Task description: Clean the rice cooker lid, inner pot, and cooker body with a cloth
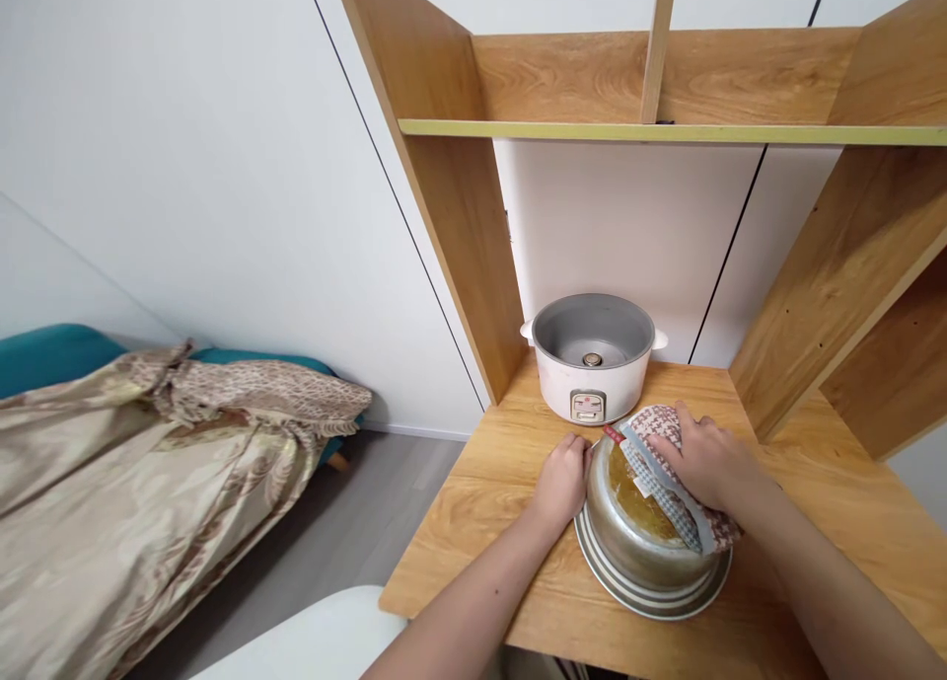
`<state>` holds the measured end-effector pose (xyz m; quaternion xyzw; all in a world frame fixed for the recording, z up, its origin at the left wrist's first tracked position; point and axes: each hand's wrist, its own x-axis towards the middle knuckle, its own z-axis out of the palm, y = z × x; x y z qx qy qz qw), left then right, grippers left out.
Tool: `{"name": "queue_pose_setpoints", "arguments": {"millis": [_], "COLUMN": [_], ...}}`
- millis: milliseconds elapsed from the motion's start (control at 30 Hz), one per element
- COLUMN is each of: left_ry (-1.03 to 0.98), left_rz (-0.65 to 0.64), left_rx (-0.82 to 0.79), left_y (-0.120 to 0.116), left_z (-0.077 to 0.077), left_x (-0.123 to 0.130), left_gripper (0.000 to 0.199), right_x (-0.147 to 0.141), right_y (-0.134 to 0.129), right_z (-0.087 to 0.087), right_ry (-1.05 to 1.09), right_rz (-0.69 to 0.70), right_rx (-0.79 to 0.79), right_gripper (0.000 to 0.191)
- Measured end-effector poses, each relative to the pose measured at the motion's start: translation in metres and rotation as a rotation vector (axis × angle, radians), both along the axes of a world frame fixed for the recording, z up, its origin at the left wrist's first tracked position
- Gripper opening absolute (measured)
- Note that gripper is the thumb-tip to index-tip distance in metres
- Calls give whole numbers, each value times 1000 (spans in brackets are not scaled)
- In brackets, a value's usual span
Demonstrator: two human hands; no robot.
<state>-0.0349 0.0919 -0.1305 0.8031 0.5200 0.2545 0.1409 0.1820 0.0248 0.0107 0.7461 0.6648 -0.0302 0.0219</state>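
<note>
The right hand (706, 453) grips a patterned cloth (677, 478) against the upturned metal pot (628, 537); the left hand (562, 478), fingers curled, touches the pot's side, its hold unclear. The pot rests near the counter (459, 532)'s front edge, just before the open-topped white cooker (566, 384). Wood surface stretches leftward to the counter's side edge.

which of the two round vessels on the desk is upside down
The metal pot, nearer the camera: its base faces up, with the right hand holding a patterned cloth against it. The white rice cooker behind stands upright, open at the top.
</note>
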Motion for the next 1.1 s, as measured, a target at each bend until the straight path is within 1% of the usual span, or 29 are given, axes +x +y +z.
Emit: {"name": "queue_pose_setpoints", "arguments": {"millis": [67, 167, 300, 400, 467, 567, 633, 733, 833, 1000, 1100], "left_ry": [-1, 2, 12, 18, 21, 23, 23, 24, 26, 19, 13], "left_rz": [3, 4, 0, -7, -5, -1, 1, 9, 7, -1, -7], "left_rx": [0, 0, -3, -3, -4, -6, -8, -9, -7, -8, -11], "left_y": [0, 0, -1, -2, -2, -2, -2, -2, -3, -4, -4], "left_z": [0, 1, 3, 4, 5, 5, 6, 6, 8, 9, 8], "left_x": [0, 0, 0, 0, 0, 1, 1, 2, 1, 1, 1], "left_gripper": [23, 22, 19, 18, 19, 23, 24, 24, 23, 18, 16], "right_x": [2, -4, -20, -25, -22, -11, -3, 2, -2, -16, -19], "right_y": [2, -4, -22, -29, -27, -16, -8, -3, -8, -25, -29], "right_z": [0, -2, -5, -6, -5, -3, -3, -3, -6, -8, -9], "right_ry": [-14, -35, -68, -79, -78, -72, -59, -45, -40, -63, -94], "right_rz": [-15, -26, -5, -13, -6, -8, -5, -3, -2, 26, 25], "right_rx": [2, 15, 12, -9, 9, 44, 39, 29, 22, 28, 31], "right_gripper": [67, 68, 81, 84, 82, 74, 67, 64, 68, 80, 82]}}
